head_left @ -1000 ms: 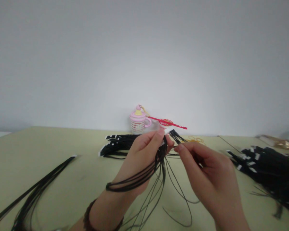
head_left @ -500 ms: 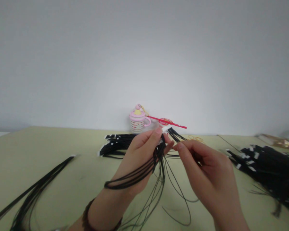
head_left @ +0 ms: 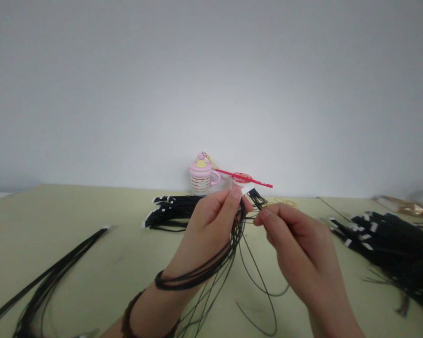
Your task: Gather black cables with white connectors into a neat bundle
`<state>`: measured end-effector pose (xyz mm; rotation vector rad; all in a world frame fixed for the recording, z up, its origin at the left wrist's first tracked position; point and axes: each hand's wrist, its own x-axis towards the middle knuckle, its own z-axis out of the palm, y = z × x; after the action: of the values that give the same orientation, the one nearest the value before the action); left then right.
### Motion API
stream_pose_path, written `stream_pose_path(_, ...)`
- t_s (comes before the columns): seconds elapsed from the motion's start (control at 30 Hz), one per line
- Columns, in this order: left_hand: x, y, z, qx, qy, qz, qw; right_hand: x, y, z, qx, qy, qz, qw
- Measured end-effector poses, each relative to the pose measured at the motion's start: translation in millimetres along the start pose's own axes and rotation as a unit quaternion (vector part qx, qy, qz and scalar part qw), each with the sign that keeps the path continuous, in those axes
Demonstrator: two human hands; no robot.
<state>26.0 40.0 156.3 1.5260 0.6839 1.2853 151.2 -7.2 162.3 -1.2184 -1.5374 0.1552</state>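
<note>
My left hand is closed on a bunch of thin black cords, pinching their white-tagged ends between thumb and fingers. The cords loop back over my left wrist and hang down to the table. Just to the right, my right hand pinches a single black cord close to the bunch's ends, fingertips almost touching the left thumb.
On the pale green table, a pile of black cords lies behind my hands. A bigger pile sits at the right, and loose cords at the left. A pink toy cup, a red stick and yellow rubber bands stand by the wall.
Both hands stay together with only small shifts. The left hand's fingers curl tighter round the bunch, and the hanging loops have swung slightly.
</note>
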Motion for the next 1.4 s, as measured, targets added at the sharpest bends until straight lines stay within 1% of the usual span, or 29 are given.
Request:
stream_pose_path(0.1,0.1,0.7,0.1,0.004,-0.002,-0.004,1.0,1.5,1.0,2.3,0.035,-0.005,0.028,0.999)
stream_pose_path(0.2,-0.4,-0.7,0.2,-0.012,-0.001,-0.004,1.0,1.4,2.1,5.0,0.037,-0.005,0.037,0.999)
stream_pose_path(0.37,-1.3,-2.4,1.4,-0.079,-0.003,-0.013,0.997,-1.1,3.4,6.3,0.013,-0.009,0.032,0.999)
stream_pose_path(0.57,-2.5,4.8,6.0,-0.157,-0.011,-0.053,0.986,-2.1,3.1,4.9,0.011,-0.016,0.033,0.999)
stream_pose_path(0.7,-2.7,6.8,7.7,-0.205,-0.002,-0.061,0.977,-2.2,2.3,4.9,0.018,-0.027,0.034,0.999)
stream_pose_path(0.93,-3.8,1.8,6.1,-0.125,-0.003,-0.049,0.991,-1.1,2.5,6.1,0.012,-0.019,0.026,0.999)
stream_pose_path(1.2,-3.1,3.0,1.3,-0.093,-0.038,-0.043,0.994,-2.5,-0.1,4.4,0.001,-0.023,-0.002,1.0)
stream_pose_path(1.3,-3.5,3.5,2.4,-0.11,-0.037,-0.049,0.992,-2.1,0.1,4.7,-0.006,-0.02,-0.003,1.0)
stream_pose_path(1.4,-3.5,4.7,5.7,-0.171,-0.019,-0.072,0.982,-1.8,1.4,4.1,-0.003,-0.018,-0.007,1.0)
